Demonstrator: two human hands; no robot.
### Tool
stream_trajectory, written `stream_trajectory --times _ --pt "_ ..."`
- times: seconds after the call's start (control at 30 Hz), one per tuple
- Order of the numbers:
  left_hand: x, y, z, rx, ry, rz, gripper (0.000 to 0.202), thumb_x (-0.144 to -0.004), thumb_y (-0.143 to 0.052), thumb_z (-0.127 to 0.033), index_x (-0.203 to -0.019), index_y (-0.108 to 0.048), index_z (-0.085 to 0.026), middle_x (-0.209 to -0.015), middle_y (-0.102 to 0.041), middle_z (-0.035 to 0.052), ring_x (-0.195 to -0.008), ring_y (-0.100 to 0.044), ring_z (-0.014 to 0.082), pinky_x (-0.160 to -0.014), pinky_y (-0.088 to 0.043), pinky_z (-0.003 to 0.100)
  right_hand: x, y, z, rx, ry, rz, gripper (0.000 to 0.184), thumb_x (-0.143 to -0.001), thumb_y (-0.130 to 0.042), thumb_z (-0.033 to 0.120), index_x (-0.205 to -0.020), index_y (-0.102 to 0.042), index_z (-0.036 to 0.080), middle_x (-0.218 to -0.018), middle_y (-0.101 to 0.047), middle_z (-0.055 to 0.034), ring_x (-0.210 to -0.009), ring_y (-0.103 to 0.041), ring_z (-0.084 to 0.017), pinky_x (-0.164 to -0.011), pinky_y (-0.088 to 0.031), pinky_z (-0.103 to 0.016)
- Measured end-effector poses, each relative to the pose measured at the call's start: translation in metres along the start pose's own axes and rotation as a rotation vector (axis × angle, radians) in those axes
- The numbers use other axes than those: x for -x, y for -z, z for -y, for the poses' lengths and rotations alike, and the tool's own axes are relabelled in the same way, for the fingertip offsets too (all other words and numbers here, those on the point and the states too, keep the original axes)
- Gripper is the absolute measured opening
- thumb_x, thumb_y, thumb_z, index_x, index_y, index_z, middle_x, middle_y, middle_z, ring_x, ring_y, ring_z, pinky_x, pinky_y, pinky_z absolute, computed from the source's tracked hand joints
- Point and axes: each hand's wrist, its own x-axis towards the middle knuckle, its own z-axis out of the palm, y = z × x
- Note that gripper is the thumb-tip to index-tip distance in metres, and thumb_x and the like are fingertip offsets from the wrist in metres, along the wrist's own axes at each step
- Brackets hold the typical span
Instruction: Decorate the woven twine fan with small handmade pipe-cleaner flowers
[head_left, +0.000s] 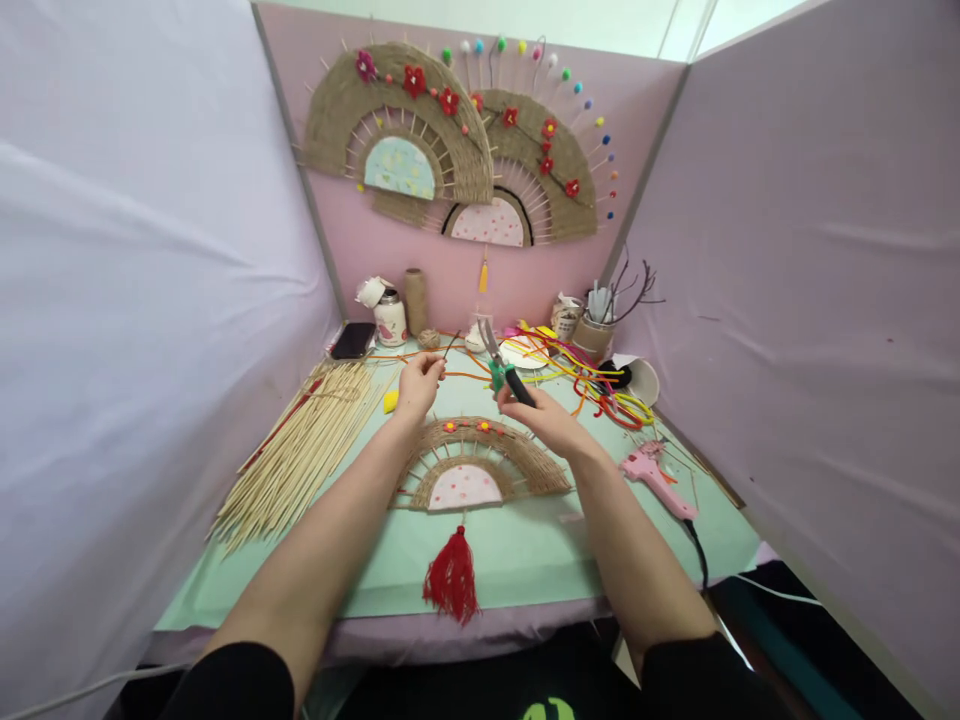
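My left hand [421, 384] pinches a short dark twig [451, 346] that points up and to the right. In my right hand [541, 418] is a pair of pruning shears [498, 366] with green and black handles, blades tilted up and away from me. The shears and the twig are apart. Beneath both hands lies a twine-woven fan [525, 462] with small flowers along its arc and a white spotted half-circle at its base. A red tassel [451, 577] hangs from the fan toward the table's front edge.
Thin sticks [296, 460] are heaped at left near a phone [353, 341]. Colourful pipe cleaners [551, 358] spread at the back right. A pink glue gun [657, 484] with a cord lies at right. Branches [636, 290] rise from a container. Two large fans [397, 85] hang on the back panel.
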Motion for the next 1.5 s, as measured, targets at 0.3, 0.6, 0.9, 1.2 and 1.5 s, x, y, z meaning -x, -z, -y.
stream_trajectory --times 0.3,0.6,0.9,1.2,1.5 --pt "-0.028 -0.015 0.002 -0.367 -0.237 0.035 0.015 -0.078 -0.056 -0.024 -0.082 -0.069 -0.017 -0.087 -0.070 0.0064 -0.086 -0.061 0.0188 -0.084 -0.046 0.033 -0.015 0.014 -0.034 0.210 -0.203 0.093 0.005 -0.070 -0.052 0.025 -0.068 -0.052 0.021 -0.062 -0.051 0.0038 -0.058 -0.046 -0.013 -0.054 -0.032 -0.025" --pt "-0.022 -0.030 0.011 -0.082 -0.229 0.113 0.026 -0.070 -0.066 -0.014 -0.092 -0.052 -0.019 -0.073 -0.062 -0.0023 -0.071 -0.061 0.0127 -0.071 -0.046 0.026 -0.019 0.020 -0.036 0.258 -0.250 0.166 0.010 -0.072 -0.051 0.030 -0.070 -0.050 0.020 -0.066 -0.050 0.0028 -0.064 -0.044 -0.014 -0.060 -0.032 -0.026" --pt "-0.026 -0.032 0.019 -0.063 -0.220 0.144 0.031 -0.066 -0.068 -0.008 -0.087 -0.047 -0.020 -0.068 -0.062 -0.0056 -0.067 -0.061 0.0117 -0.068 -0.043 0.025 -0.030 0.024 -0.039 0.301 -0.288 0.259 0.014 -0.073 -0.052 0.033 -0.076 -0.051 0.020 -0.071 -0.051 0.0023 -0.067 -0.044 -0.014 -0.061 -0.031 -0.025" --pt "-0.027 -0.028 0.028 -0.152 -0.153 0.144 0.030 -0.068 -0.069 -0.010 -0.087 -0.048 -0.020 -0.070 -0.062 -0.0045 -0.070 -0.061 0.0129 -0.071 -0.045 0.027 -0.041 0.025 -0.035 0.406 -0.321 0.326 0.013 -0.076 -0.053 0.031 -0.076 -0.058 0.019 -0.068 -0.054 0.0015 -0.064 -0.046 -0.013 -0.058 -0.032 -0.024" --pt "-0.013 0.022 0.014 -0.449 -0.169 0.063 0.006 -0.076 -0.061 -0.018 -0.082 -0.064 -0.018 -0.075 -0.067 0.0021 -0.074 -0.061 0.0160 -0.074 -0.046 0.029 -0.051 0.051 -0.048 0.631 -0.358 0.201 0.032 -0.077 -0.055 0.033 -0.104 -0.067 0.021 -0.091 -0.067 -0.0041 -0.083 -0.059 -0.021 -0.070 -0.042 -0.028"
